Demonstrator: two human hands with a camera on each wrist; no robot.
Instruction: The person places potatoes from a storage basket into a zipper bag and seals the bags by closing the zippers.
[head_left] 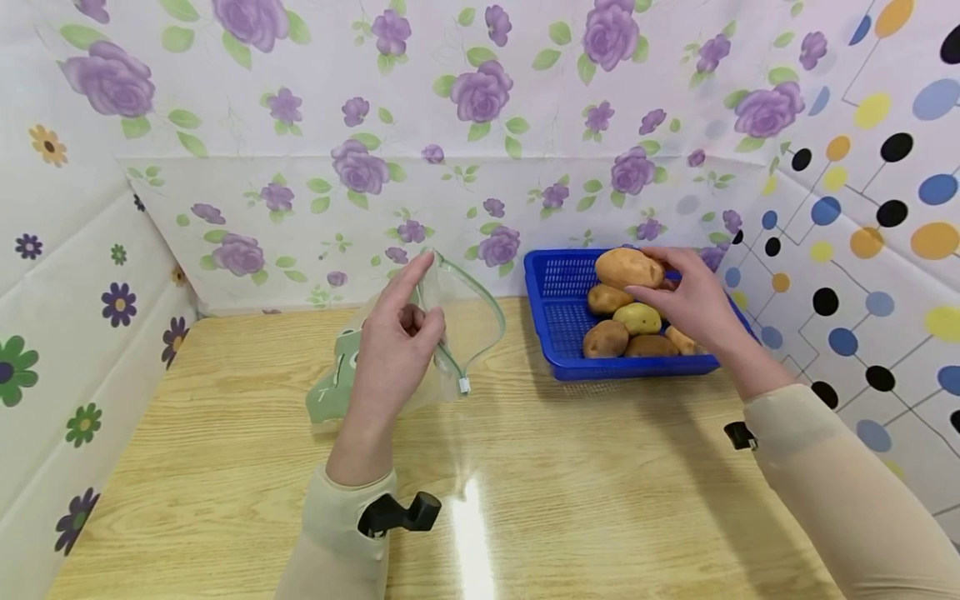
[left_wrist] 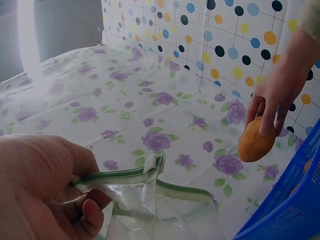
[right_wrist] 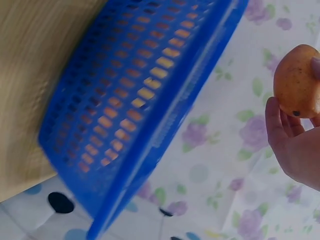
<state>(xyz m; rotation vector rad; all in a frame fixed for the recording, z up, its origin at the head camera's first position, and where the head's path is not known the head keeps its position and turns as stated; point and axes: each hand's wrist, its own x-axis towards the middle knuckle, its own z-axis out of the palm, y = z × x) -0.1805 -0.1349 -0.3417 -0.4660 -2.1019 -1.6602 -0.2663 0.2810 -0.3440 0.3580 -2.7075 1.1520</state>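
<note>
Nearest the camera, on the pale wooden table (head_left: 570,500), 2 cream sleeves reach forward, each with a black clip at the wrist. Just beyond them the left hand (head_left: 393,346) pinches the rim of a clear plastic zip bag with a green seal strip (head_left: 457,321), thumb and curled fingers closed round the edge and the index finger pointing up along it, so that the mouth of the bag stands open and faces the right. The bag's lower end, printed pale green, rests on the table; a small white slider hangs at the corner of the seal.

Further right, the right hand (head_left: 693,304) grips a large tan potato (head_left: 628,268), fingers wrapped over its top and thumb beneath, holding it in the air above the blue perforated plastic basket (head_left: 558,333). The potato is well apart from the bag. Below it, 5 more potatoes (head_left: 637,329) lie heaped in the basket, brown and yellowish, touching one another.

Behind everything rises a white backdrop with purple roses (head_left: 480,125), and on the right a wall of coloured dots (head_left: 885,208)
</note>
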